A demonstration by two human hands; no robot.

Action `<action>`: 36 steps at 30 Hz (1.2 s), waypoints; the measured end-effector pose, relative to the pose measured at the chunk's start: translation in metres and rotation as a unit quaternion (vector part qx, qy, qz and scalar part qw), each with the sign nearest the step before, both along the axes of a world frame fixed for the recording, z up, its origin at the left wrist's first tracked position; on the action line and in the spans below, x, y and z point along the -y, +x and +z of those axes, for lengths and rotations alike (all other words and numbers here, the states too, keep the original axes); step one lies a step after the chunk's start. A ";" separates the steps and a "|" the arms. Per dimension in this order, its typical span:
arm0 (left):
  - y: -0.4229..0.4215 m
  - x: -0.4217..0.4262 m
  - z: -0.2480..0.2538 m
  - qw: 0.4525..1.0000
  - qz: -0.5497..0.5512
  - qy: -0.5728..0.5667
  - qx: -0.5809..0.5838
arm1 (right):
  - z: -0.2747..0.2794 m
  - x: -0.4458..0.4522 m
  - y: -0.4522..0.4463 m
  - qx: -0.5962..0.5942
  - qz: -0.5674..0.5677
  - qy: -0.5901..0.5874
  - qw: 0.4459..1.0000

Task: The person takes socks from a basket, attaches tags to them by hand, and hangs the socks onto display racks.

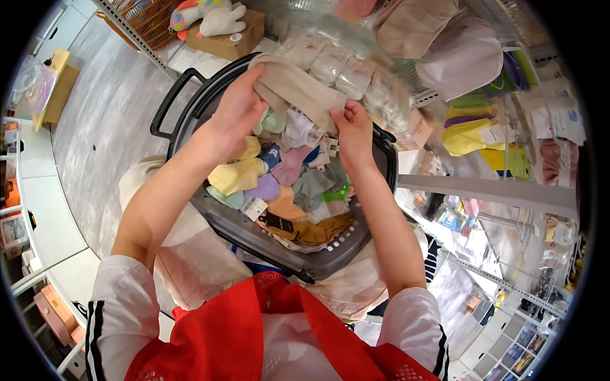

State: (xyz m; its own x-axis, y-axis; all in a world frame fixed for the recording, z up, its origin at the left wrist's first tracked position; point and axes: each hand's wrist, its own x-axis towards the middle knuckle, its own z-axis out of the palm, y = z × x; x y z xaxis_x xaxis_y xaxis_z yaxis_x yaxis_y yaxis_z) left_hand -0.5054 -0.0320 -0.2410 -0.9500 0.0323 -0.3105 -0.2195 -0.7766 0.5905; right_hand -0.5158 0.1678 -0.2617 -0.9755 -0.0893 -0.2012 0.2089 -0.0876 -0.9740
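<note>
A beige, sock-like piece of knit cloth [298, 89] is stretched between my two hands above the basket. My left hand [238, 108] grips its left end. At its right end, my right hand [353, 130] pinches the edge between thumb and fingers. Below them, a dark grey plastic basket [340, 259] holds a heap of small socks, among them a yellow sock [234, 178], a purple sock [292, 164] and a brown sock [325, 228]. White paper tags [254, 208] and a black tag [278, 222] show on the heap.
Clear plastic-wrapped packs [352, 76] lie just beyond the basket. Hanging socks [470, 133] and a metal shelf bar [483, 190] are on the right. At the back left are a cardboard box [238, 39] with plush toys and a wicker basket [149, 22].
</note>
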 end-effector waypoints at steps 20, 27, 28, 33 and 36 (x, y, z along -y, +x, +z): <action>0.014 -0.029 -0.002 0.910 -0.140 -0.389 -0.026 | 0.015 0.006 0.007 -0.023 0.122 0.017 0.992; 0.014 -0.031 -0.008 0.867 -0.077 -0.479 -0.112 | 0.018 0.006 0.008 -0.011 0.027 -0.060 0.998; 0.015 -0.034 -0.011 0.866 -0.095 -0.478 -0.117 | 0.017 0.008 0.009 -0.019 0.024 -0.063 0.998; 0.017 -0.033 -0.015 0.869 -0.151 -0.454 -0.124 | 0.010 0.013 0.015 0.022 0.070 -0.086 0.994; 0.018 -0.031 -0.004 0.912 -0.211 -0.344 -0.066 | 0.016 0.013 0.015 0.076 0.052 -0.178 0.980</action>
State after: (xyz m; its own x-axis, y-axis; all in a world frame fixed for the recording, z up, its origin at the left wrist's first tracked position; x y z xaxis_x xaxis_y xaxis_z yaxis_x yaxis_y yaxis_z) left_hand -0.4874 -0.0010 -0.2449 -0.9291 0.2437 -0.2781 -0.3038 -0.0743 0.9498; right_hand -0.5006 0.1546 -0.2458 -0.9187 -0.2771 -0.2813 0.3747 -0.3871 -0.8425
